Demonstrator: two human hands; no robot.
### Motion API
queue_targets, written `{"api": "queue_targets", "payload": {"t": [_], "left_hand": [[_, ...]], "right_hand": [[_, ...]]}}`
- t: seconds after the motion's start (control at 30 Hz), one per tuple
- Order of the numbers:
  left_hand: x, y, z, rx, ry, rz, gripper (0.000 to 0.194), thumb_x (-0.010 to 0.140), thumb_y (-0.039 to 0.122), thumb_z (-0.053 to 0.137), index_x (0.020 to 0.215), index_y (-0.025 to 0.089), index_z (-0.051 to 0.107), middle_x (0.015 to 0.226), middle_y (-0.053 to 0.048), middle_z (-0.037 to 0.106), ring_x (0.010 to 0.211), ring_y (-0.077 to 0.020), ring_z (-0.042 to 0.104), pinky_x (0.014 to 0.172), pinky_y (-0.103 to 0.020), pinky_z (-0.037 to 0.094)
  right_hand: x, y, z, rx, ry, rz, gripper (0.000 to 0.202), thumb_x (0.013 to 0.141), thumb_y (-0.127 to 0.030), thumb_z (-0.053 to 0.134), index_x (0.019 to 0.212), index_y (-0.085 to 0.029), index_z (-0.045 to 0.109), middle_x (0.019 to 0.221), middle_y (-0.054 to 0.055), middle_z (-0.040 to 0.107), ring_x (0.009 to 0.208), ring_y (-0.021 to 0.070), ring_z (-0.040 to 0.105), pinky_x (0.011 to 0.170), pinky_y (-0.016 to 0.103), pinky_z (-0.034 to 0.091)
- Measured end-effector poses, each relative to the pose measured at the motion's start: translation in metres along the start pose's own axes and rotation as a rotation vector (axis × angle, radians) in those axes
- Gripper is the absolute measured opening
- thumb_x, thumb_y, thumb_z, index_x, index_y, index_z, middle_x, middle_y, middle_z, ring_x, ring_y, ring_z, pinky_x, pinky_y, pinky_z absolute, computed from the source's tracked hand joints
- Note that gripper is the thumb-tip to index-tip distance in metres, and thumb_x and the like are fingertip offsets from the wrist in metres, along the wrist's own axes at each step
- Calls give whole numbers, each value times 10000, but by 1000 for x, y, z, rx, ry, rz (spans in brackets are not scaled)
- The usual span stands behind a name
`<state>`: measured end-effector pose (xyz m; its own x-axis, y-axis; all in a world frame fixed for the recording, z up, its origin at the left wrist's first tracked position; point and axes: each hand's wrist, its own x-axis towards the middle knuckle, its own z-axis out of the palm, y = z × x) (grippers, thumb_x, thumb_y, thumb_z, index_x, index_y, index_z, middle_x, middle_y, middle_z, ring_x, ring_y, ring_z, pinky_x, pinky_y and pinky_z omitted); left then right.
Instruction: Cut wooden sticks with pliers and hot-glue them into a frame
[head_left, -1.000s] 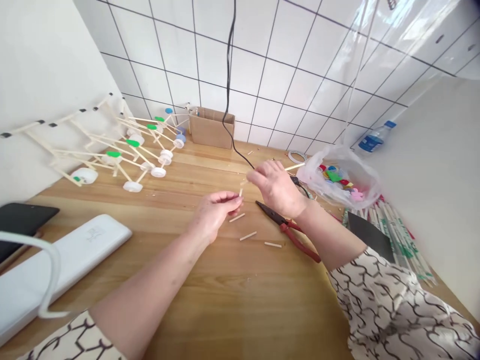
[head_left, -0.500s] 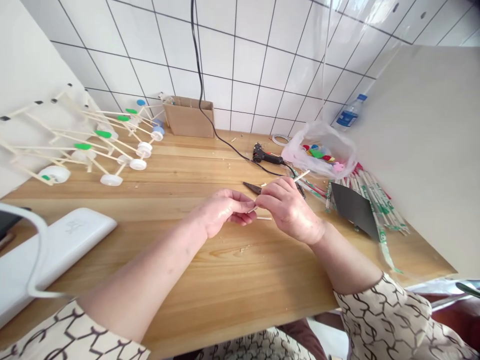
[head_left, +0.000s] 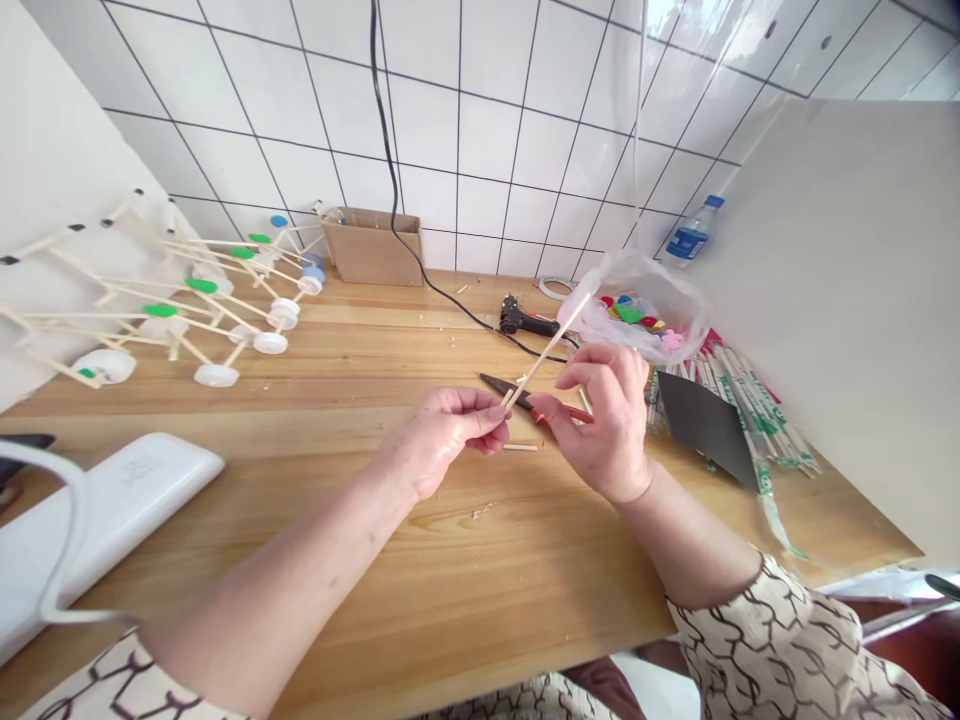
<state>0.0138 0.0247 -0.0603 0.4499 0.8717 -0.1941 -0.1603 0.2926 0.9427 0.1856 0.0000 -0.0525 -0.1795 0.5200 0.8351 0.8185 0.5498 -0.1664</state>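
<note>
Between the thumb and fingers of my left hand (head_left: 471, 420) is a long thin wooden stick (head_left: 553, 343), slanting up to the right, with a short stick piece (head_left: 508, 398) beside its lower end. My right hand (head_left: 604, 420) is just to the right, fingers curved and apart, holding nothing that I can see. Below and behind it lie pliers or scissors with dark jaws (head_left: 504, 386) and red handles, partly hidden by the hand. A short cut stick (head_left: 520, 448) rests on the table under the hands.
A black glue gun (head_left: 525, 318) with its cable lies behind. Stick-built models with white wheels (head_left: 217, 375) stand left, near a white power bank (head_left: 142, 500). To the right are a plastic bag of coloured pieces (head_left: 694, 310), wrapped chopsticks (head_left: 750, 400) and a black sheet (head_left: 709, 430).
My right hand has let go of the stick and moved right, its fingers opening. The long stick now shows almost whole in my left hand. The view has shifted slightly.
</note>
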Motion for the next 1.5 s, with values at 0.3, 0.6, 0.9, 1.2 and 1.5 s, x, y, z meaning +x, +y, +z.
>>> {"api": "queue_targets", "payload": {"t": [0.3, 0.6, 0.9, 1.2, 1.5], "left_hand": [[3, -10, 5, 129, 35, 61, 311, 554, 421, 772, 615, 135, 666, 550, 4, 626, 568, -110, 540, 625, -251, 440], [8, -5, -18, 789, -170, 30, 169, 650, 341, 678, 706, 188, 725, 661, 11, 679, 682, -172, 590, 630, -268, 396], [7, 7, -22, 912, -155, 11, 173, 679, 267, 596, 744, 190, 737, 736, 0, 725, 747, -197, 625, 629, -260, 409], [13, -3, -27, 806, -63, 113, 170, 709, 269, 592, 769, 186, 728, 806, -7, 741, 794, -193, 655, 693, -270, 450], [13, -4, -28, 742, -68, 158, 158, 707, 290, 611, 757, 195, 727, 783, -8, 735, 764, -192, 646, 682, -275, 454]], "right_hand": [[-11, -6, 18, 911, -411, 788, 235, 721, -391, 693, 749, -168, 627, 640, 5, 643, 598, 140, 591, 570, 262, 450], [-12, -9, 13, 641, -693, 691, 124, 732, -242, 640, 676, -131, 638, 550, -16, 585, 483, 80, 480, 445, 194, 349], [-20, -15, 16, 314, -808, 310, 93, 749, -89, 569, 706, -139, 634, 617, 13, 631, 519, 99, 511, 506, 212, 365], [-22, -18, 15, 251, -706, 68, 73, 770, -104, 522, 729, -155, 555, 601, 16, 586, 539, 124, 514, 556, 239, 387], [-23, -14, 18, 327, -743, 208, 80, 750, -111, 522, 717, -183, 528, 582, -10, 537, 515, 113, 462, 538, 245, 355]]}}
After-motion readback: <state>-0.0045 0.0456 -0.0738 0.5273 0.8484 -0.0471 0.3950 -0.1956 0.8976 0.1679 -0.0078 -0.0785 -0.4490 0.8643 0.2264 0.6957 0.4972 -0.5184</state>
